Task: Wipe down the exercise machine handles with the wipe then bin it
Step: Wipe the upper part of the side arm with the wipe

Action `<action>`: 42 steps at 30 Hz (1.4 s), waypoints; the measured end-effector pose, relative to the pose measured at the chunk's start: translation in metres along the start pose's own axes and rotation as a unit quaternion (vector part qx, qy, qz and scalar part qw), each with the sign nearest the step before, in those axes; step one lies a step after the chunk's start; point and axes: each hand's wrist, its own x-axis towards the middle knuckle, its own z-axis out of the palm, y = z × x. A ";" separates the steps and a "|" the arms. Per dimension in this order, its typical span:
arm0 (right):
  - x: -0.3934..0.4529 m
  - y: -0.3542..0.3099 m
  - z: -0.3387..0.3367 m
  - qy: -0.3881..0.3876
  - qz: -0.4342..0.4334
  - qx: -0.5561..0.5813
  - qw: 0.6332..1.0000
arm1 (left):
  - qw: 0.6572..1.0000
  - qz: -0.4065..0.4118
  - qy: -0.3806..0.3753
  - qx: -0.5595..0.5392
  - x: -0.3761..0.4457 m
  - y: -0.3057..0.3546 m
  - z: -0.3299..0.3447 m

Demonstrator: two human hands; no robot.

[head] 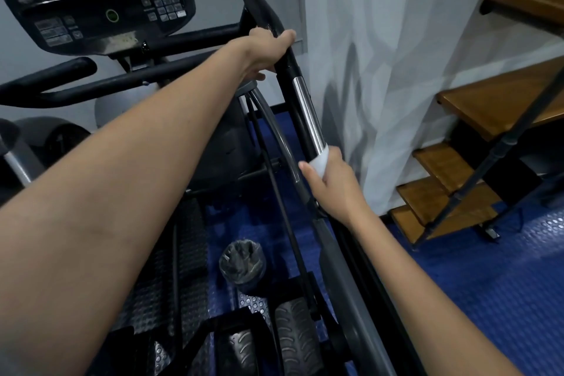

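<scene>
The left hand [268,50] is gripping the black upper part of the machine's right handle [308,113], arm stretched almost straight; I judge it is steadying the bar so it does not swing under the rubbing. Lower down, the right hand [331,183] is curling round the same handle with the white wipe [319,163] pressed between palm and bar, right at the bottom end of the shiny chrome section [305,104]. Wrist bent slightly, thumb pointing left across the bar. The two hands are sitting well apart along it. A lined bin [242,261] is standing on the blue floor [488,284] between the pedals [297,336], below both arms. Binning not yet done.
</scene>
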 end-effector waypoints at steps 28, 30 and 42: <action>0.091 -0.026 -0.021 -0.291 0.195 0.419 0.838 | 1.000 0.008 -0.002 0.029 0.010 -0.005 -0.004; 0.107 -0.051 -0.025 -0.277 0.198 0.430 0.836 | 0.999 0.013 0.002 0.031 0.009 -0.003 -0.003; 0.069 -0.017 -0.024 -0.330 0.232 0.408 0.819 | 0.997 0.009 0.001 0.072 0.009 0.000 -0.005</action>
